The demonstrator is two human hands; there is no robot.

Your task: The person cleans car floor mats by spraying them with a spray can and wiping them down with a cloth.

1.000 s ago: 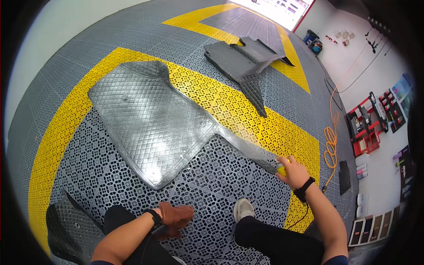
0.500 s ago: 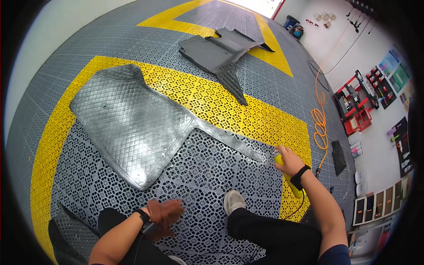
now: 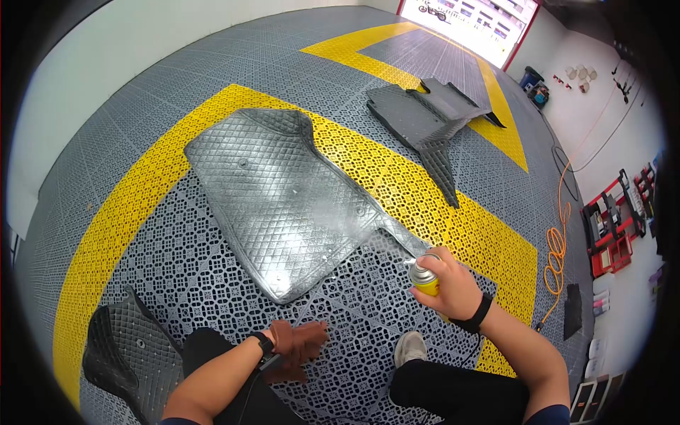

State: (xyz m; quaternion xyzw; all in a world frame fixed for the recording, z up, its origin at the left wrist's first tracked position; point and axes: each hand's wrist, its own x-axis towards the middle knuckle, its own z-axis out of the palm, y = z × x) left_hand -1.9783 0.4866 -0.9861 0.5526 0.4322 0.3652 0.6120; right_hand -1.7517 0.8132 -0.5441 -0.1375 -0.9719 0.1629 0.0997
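Swung leftward, the nearer right hand (image 3: 457, 289) grips an aerosol can (image 3: 425, 280) at the glossy quilted floor mat (image 3: 273, 202), which stretches lengthwise forward-left; brown cloth (image 3: 310, 338) hides whether the left hand (image 3: 286, 343) clenches.

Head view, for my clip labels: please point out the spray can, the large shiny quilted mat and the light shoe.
Spray can (image 3: 426, 287): head view, on its yellow body just below the silver top.
Large shiny quilted mat (image 3: 283, 202): head view, mid-surface.
Light shoe (image 3: 411, 348): head view, on its upper.
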